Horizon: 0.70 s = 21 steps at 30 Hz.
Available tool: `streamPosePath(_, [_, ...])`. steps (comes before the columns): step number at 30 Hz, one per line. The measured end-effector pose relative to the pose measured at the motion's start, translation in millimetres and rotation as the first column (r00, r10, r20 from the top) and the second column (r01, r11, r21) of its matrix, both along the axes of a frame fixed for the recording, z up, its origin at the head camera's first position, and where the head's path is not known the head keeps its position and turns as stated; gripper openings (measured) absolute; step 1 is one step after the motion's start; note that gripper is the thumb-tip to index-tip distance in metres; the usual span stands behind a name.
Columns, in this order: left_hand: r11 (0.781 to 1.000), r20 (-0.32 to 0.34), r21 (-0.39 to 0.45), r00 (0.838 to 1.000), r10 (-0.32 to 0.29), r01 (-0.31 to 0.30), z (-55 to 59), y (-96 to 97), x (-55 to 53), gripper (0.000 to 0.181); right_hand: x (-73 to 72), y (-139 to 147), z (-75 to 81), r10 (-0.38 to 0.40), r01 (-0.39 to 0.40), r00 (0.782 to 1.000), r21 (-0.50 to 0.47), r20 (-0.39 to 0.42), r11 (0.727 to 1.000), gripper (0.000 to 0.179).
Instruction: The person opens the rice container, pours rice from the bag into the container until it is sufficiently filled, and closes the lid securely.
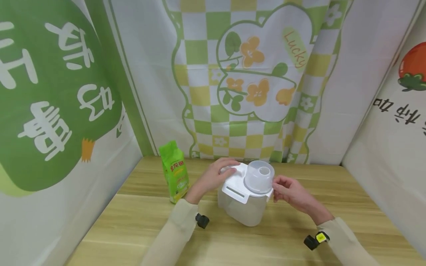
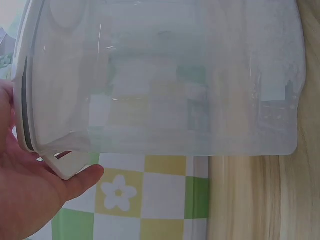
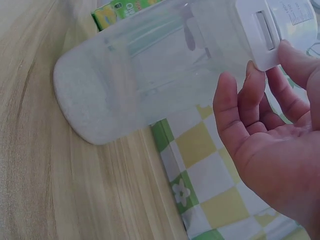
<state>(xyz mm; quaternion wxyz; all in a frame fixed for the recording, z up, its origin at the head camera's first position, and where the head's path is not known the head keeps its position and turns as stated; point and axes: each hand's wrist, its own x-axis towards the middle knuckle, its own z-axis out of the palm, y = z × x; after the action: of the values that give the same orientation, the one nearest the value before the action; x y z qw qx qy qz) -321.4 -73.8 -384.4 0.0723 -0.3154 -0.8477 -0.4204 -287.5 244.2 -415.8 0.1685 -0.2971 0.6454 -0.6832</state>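
Note:
A translucent storage container [image 1: 244, 212] with a white lid [image 1: 235, 182] stands upright on the table. A clear measuring cup [image 1: 254, 181] sits upside down on the lid. My left hand [image 1: 214, 175] grips the lid's left edge; in the left wrist view one finger [image 2: 82, 184] lies by a white side latch [image 2: 72, 164] that sticks outward. At the right edge, my right hand [image 1: 294, 194] pinches another white latch [image 3: 264, 35] between thumb and index finger. Its other fingers are loosely curled, as the right wrist view shows.
A green printed bag [image 1: 174, 171] stands upright left of the container, close to my left forearm. Behind the wooden table [image 1: 139, 214] hangs a checkered cloth [image 1: 229, 136]. Printed cloth walls flank both sides.

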Motion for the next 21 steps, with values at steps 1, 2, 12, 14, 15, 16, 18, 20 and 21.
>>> streamPosePath(1, [1.000, 0.004, 0.000, 1.000, 0.001, -0.001, -0.1, -0.2, -0.1, 0.031, -0.2, -0.2, 0.4, 0.004, -0.004, 1.000, -0.001, 0.003, 1.000, 0.017])
streamPosePath(2, [1.000, 0.005, -0.004, 1.000, 0.003, -0.003, -0.1, -0.4, -0.2, 0.031, -0.4, -0.3, 0.7, 0.009, -0.009, 1.000, -0.003, 0.006, 1.000, 0.016])
streamPosePath(12, [1.000, 0.000, -0.022, 1.000, 0.000, 0.000, -2.0, -1.7, -1.7, 0.032, -3.0, -0.1, 0.2, 0.096, -0.095, 0.995, -0.053, 0.007, 0.994, 0.022])
streamPosePath(14, [1.000, 0.002, -0.016, 1.000, -0.004, 0.004, -1.9, -1.9, -1.8, 0.032, -3.3, -0.5, 0.9, 0.082, -0.081, 0.997, -0.048, 0.009, 0.996, 0.021])
streamPosePath(15, [1.000, 0.000, -0.012, 1.000, -0.008, 0.008, -1.8, -2.1, -1.9, 0.032, -3.4, -0.8, 1.5, 0.065, -0.065, 0.998, -0.044, 0.010, 0.997, 0.020])
streamPosePath(16, [1.000, 0.000, -0.007, 1.000, -0.012, 0.012, -2.0, -1.7, -1.8, 0.032, -2.7, -0.7, 1.7, 0.042, -0.042, 0.999, -0.036, 0.013, 0.998, 0.019])
streamPosePath(18, [1.000, -0.001, 0.010, 1.000, -0.018, 0.018, -2.1, -1.1, -1.5, 0.031, -1.7, -0.9, 2.8, -0.006, 0.006, 1.000, -0.018, 0.009, 1.000, 0.017])
streamPosePath(20, [1.000, -0.009, 0.023, 1.000, -0.021, 0.021, -2.2, -0.5, -1.2, 0.031, -0.9, -1.1, 4.3, -0.054, 0.054, 0.999, 0.005, 0.004, 0.999, 0.015])
streamPosePath(21, [0.999, -0.013, 0.026, 1.000, -0.021, 0.021, -2.2, -0.3, -1.0, 0.031, -0.7, -1.0, 5.1, -0.068, 0.068, 0.998, 0.018, 0.000, 0.998, 0.015])
